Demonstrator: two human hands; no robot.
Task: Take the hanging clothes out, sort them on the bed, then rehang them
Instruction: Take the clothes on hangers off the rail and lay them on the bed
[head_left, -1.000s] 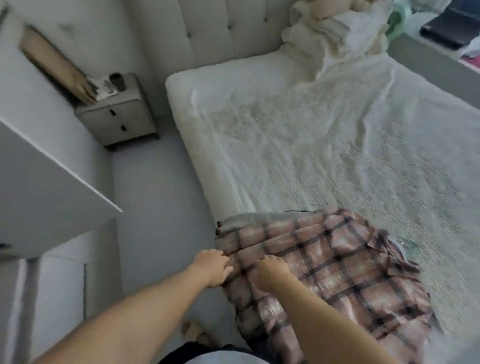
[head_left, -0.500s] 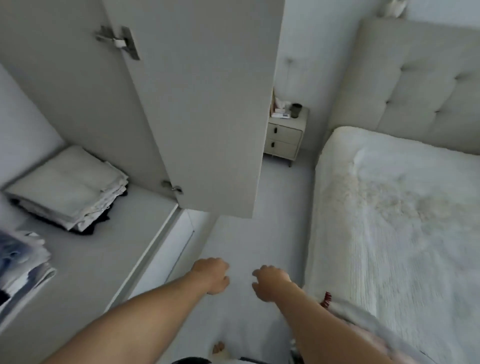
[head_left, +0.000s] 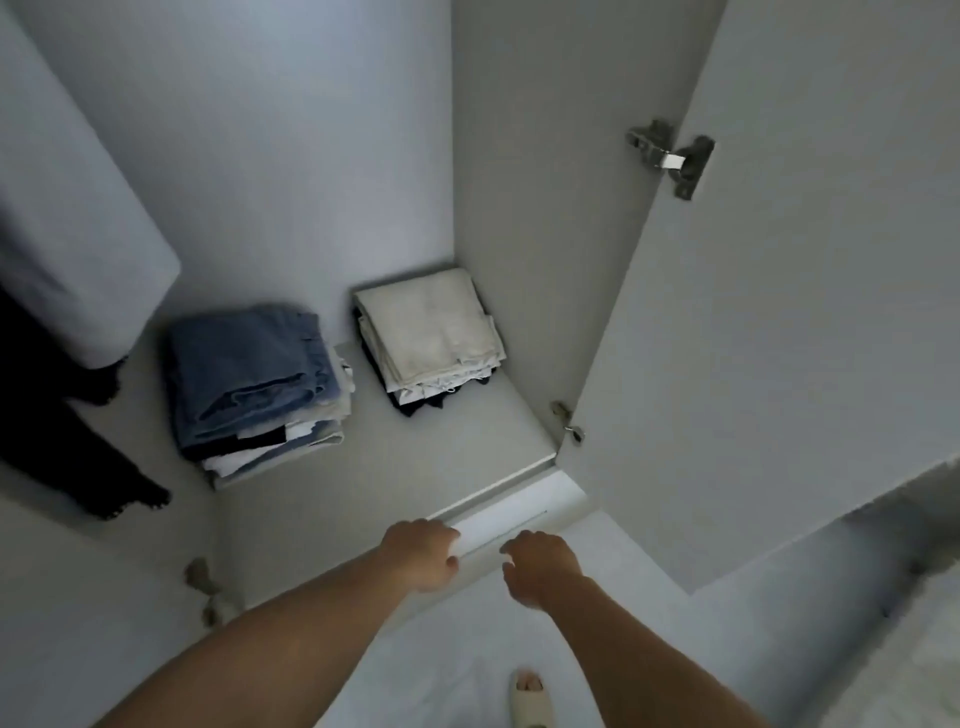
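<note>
The left hand (head_left: 422, 553) and the right hand (head_left: 540, 569) hover side by side, fingers loosely curled and holding nothing, over the front edge of the white wardrobe shelf (head_left: 462, 441). On it lie a folded stack topped with blue denim (head_left: 249, 374) and a folded cream stack (head_left: 431, 332). At far left hang a pale blue garment (head_left: 62, 208) and a black fringed garment (head_left: 57, 415). The white wardrobe door (head_left: 779, 312) stands open on the right.

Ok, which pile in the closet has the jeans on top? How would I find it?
Look inside the open closet, down at its white shelf. Two piles of folded clothes sit side by side there. The jeans pile is the left one, nearer the hanging black garment; its top is blue denim, while the right pile is topped with cream cloth.
</note>
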